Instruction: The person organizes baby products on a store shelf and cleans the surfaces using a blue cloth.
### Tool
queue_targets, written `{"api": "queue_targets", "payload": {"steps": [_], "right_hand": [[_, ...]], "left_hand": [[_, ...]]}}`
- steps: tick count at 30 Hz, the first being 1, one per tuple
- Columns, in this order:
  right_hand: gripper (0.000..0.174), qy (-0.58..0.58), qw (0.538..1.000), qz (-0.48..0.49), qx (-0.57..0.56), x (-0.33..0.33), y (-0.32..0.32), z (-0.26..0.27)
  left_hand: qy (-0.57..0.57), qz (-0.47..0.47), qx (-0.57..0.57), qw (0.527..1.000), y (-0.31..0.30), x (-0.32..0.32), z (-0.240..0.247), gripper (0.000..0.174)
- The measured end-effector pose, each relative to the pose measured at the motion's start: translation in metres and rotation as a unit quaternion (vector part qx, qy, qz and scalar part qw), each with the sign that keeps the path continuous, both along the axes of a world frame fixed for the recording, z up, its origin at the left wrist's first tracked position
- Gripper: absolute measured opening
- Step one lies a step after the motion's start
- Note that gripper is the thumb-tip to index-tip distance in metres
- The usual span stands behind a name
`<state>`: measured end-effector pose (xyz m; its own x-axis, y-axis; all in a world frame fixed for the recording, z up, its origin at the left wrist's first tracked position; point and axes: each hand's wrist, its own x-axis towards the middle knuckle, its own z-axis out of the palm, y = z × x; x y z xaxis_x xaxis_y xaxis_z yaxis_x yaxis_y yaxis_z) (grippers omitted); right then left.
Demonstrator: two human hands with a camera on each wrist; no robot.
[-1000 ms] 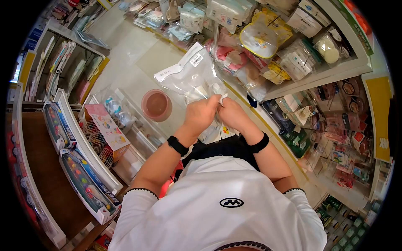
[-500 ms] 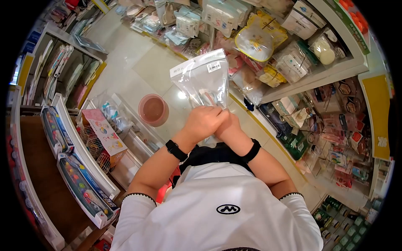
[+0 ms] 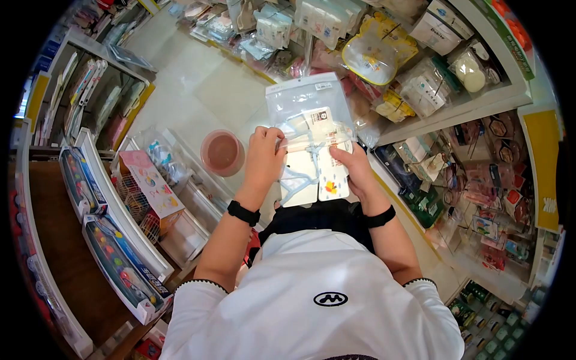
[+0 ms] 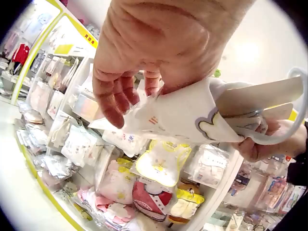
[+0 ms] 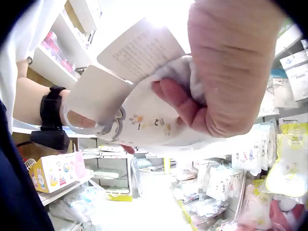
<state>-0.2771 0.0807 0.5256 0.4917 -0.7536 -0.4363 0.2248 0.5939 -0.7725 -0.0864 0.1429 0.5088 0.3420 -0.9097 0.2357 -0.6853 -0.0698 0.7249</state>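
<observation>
Both hands hold a white cloth bib [image 3: 295, 189] with pale blue edging in front of the body. A clear plastic bag [image 3: 294, 105] with a white header overlaps its far half. My left hand [image 3: 265, 157] grips the left side; in the left wrist view, that hand [image 4: 159, 48] has fingers curled at the cloth [image 4: 178, 115]. My right hand [image 3: 357, 171] holds the right side, thumb on a long printed card [image 3: 323, 129]. In the right wrist view, the right hand's [image 5: 231, 72] fingers curl onto the cloth beside a card with small text [image 5: 142, 50].
A pink round bin [image 3: 222, 153] stands on the tiled floor left of the hands. Racks of bagged baby goods [image 3: 375, 51] run along the right. At left are boxed toys [image 3: 126, 264] and a pink printed box [image 3: 153, 183] on low shelves.
The hands were together at the bag's near end, and have since moved apart to either side. The bib and card now lie spread out between them, and the bag is flatter.
</observation>
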Motion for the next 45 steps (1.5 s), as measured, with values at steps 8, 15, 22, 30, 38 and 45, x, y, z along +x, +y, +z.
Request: {"api": "queue_targets", "payload": {"steps": [8, 15, 22, 30, 38, 45], "right_hand": [[0.056, -0.212, 0.957, 0.020, 0.197, -0.013, -0.010, -0.015], [0.060, -0.330, 0.930, 0.003, 0.162, -0.011, 0.002, -0.010], [0.048, -0.095, 0.982, 0.143, 0.082, -0.006, 0.016, 0.012], [0.045, -0.094, 0.977, -0.059, 0.180, 0.009, 0.019, -0.004], [0.038, -0.208, 0.928, -0.085, 0.297, 0.009, 0.026, -0.026], [0.042, -0.047, 0.977, 0.034, 0.204, 0.019, 0.034, 0.001]], "left_hand": [[0.149, 0.052, 0.007, 0.987, 0.003, -0.009, -0.024, 0.012], [0.191, 0.060, 0.072, 0.977, 0.000, -0.005, -0.014, 0.012], [0.089, 0.048, 0.101, 0.990, -0.004, -0.011, -0.001, 0.014], [0.087, 0.027, 0.056, 0.994, 0.003, -0.019, -0.002, 0.011], [0.001, 0.048, -0.004, 0.999, 0.018, -0.018, -0.007, 0.010], [0.019, 0.045, -0.011, 0.999, 0.016, -0.023, -0.008, 0.007]]}}
